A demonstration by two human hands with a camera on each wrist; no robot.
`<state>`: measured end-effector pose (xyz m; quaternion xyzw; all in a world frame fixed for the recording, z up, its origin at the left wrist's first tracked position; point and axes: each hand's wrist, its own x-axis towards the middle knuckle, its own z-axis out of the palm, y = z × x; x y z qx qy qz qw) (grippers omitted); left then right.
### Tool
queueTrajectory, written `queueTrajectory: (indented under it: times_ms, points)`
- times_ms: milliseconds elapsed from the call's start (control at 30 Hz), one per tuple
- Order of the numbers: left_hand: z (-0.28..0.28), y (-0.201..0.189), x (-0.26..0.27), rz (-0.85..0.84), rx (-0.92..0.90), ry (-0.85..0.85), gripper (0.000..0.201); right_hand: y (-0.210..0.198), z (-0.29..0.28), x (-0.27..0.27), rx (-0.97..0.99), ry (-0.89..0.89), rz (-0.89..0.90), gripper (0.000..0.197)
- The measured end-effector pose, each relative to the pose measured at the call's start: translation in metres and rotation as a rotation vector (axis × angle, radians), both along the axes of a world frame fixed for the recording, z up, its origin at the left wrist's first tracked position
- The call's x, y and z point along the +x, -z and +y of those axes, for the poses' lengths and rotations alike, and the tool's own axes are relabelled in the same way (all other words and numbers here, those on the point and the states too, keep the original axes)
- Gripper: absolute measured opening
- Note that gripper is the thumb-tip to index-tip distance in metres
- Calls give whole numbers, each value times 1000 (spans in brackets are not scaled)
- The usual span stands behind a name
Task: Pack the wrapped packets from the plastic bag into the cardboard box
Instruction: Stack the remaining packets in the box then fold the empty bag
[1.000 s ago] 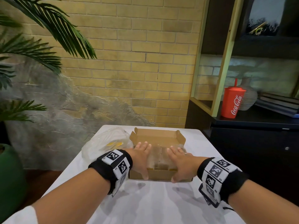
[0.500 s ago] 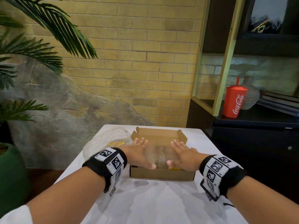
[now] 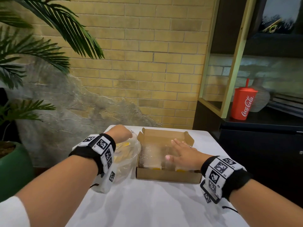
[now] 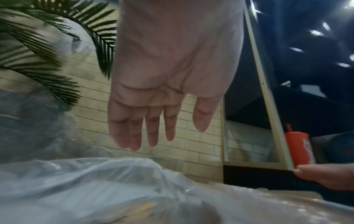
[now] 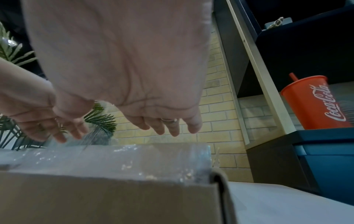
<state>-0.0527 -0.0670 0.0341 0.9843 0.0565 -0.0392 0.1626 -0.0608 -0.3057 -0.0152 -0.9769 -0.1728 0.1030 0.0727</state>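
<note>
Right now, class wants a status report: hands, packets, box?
Left hand open above plastic bag. Right hand flat over wrapped packets in cardboard box. Nothing in the way.

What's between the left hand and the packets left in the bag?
Only the clear bag. In the left wrist view the open left hand hangs above it, the yellow packets underneath the film.

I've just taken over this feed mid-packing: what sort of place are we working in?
Probably a café or a styled lounge, not a warehouse: a yellow brick wall with a decorative plaster patch, a potted palm, and a dark shelving unit bearing a red Coca-Cola cup. The cardboard box sits on a small white table.
</note>
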Motion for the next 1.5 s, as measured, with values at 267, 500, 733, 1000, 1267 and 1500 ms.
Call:
queueTrajectory:
  times_ms: [267,500,733,1000,1267,1500]
  points:
    - [22,24,-17,348,199,8,56,1,11,-1,33,-15,45,75]
    - [16,16,-24,80,477,1,23,-9,23,-7,95,-63,3,72]
    - [17,-12,-29,-367,370,-214,22,-22,27,-14,132,-70,-17,64]
    - [35,-29,-18,-588,47,-169,38,-33,26,-17,199,-100,-69,58]
    - [31,-50,-10,-688,-81,-84,75,-34,31,-18,247,-128,-99,56]
    - [14,-70,-21,-747,-256,-6,88,-40,45,-27,462,-147,-82,35]
